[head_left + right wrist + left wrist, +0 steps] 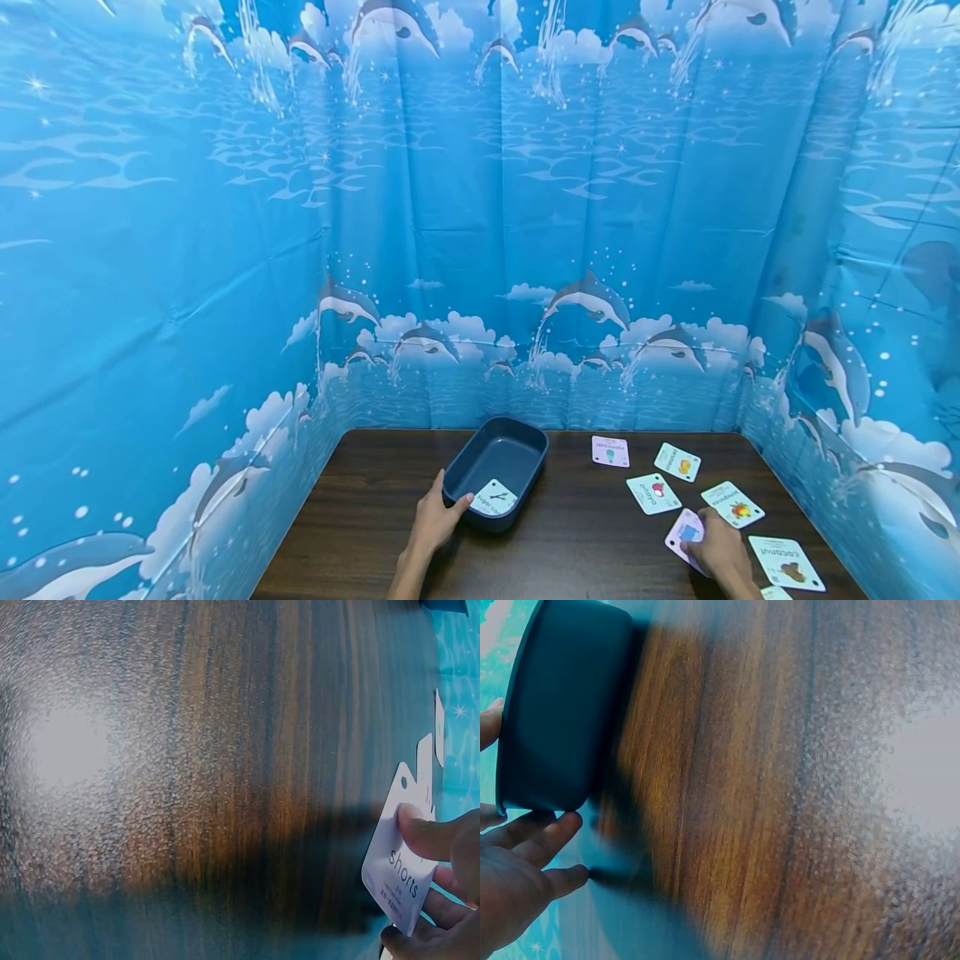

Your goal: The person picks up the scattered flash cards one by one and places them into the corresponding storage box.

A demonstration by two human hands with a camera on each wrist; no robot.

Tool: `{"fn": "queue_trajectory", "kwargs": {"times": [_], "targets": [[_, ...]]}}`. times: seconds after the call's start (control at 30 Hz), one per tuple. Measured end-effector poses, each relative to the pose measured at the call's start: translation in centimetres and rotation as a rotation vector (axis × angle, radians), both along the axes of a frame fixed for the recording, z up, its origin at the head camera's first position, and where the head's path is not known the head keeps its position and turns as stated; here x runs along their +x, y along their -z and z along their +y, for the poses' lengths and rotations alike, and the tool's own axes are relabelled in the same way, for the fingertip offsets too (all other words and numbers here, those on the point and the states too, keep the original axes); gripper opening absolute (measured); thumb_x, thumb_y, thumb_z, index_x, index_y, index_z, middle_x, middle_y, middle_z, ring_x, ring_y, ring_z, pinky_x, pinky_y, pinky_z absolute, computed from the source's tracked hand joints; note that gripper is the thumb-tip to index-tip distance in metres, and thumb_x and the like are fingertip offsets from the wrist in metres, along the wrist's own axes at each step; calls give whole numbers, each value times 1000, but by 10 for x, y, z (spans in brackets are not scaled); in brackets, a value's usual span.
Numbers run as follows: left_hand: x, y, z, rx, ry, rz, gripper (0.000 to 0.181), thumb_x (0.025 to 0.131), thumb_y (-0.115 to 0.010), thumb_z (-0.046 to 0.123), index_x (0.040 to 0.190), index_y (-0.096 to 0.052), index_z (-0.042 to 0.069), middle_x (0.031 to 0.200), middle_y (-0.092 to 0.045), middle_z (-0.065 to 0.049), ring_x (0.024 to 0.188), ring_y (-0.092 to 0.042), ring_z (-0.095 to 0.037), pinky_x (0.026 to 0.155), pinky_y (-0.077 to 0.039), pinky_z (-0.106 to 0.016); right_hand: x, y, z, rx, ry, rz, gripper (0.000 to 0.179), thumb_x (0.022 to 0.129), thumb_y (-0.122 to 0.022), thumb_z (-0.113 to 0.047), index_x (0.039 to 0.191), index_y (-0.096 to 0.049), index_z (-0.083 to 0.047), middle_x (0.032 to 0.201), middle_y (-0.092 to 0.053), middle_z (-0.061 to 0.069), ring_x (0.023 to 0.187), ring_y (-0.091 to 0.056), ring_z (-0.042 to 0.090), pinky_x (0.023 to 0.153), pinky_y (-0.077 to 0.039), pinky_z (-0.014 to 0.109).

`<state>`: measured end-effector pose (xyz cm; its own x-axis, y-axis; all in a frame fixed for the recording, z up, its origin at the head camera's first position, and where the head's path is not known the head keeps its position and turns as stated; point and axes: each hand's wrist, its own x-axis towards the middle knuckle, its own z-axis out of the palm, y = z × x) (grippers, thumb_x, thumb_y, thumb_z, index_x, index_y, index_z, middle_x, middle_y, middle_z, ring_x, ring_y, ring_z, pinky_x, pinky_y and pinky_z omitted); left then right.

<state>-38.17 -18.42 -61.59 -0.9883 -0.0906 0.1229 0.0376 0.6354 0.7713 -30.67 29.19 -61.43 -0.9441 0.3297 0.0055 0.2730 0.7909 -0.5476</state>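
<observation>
My left hand (pixel 435 518) grips the near left side of a dark blue rectangular bin (pixel 504 454), its thumb over the rim and its fingers along the outer wall. The left wrist view shows the fingertips (pixel 571 820) right at the bin's side. Inside the bin, at its near end, lies a sugar cane card (pixel 495 497). At the right, my right hand (pixel 723 550) pinches a pale purple card (pixel 397 862) printed "shorts", tilted up in the right wrist view. A card with an orange fruit (pixel 733 504) lies just beyond that hand, and the coconut card (pixel 787 563) lies right of it.
Farther back on the dark wooden table (pixel 360 517) lie a raincoat card (pixel 611 452), a pitaya card (pixel 653 493) and another fruit card (pixel 678 462). One more card (pixel 776 593) is cut off at the bottom edge. A blue dolphin curtain (pixel 480 250) encloses the table.
</observation>
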Motion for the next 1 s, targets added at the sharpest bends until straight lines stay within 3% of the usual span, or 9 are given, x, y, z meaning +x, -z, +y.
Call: {"fn": "queue_trajectory", "kwargs": {"times": [0.2, 0.73, 1.0], "targets": [[0, 0, -2, -2, 0, 11, 88, 98, -80, 35, 160, -38, -10, 152, -53, -39, 132, -61, -51, 109, -50, -67, -1, -3, -1, -2, 18, -8, 64, 78, -89, -8, 128, -56, 15, 114, -65, 37, 96, -67, 46, 82, -55, 59], [1, 0, -3, 4, -8, -1, 89, 98, -80, 36, 162, -36, -8, 153, -52, -38, 135, -60, -51, 110, -49, -67, -3, -6, -4, -53, 5, 15, 46, 82, -85, -6, 118, -62, 10, 101, -68, 33, 87, -67, 43, 72, -54, 55], [1, 2, -1, 7, 6, -1, 88, 99, -80, 34, 162, -36, -8, 154, -51, -39, 137, -58, -52, 110, -49, -67, -8, -11, -9, -69, -4, 7, 39, 84, -83, -4, 115, -64, 10, 104, -68, 33, 89, -67, 44, 77, -54, 57]]}}
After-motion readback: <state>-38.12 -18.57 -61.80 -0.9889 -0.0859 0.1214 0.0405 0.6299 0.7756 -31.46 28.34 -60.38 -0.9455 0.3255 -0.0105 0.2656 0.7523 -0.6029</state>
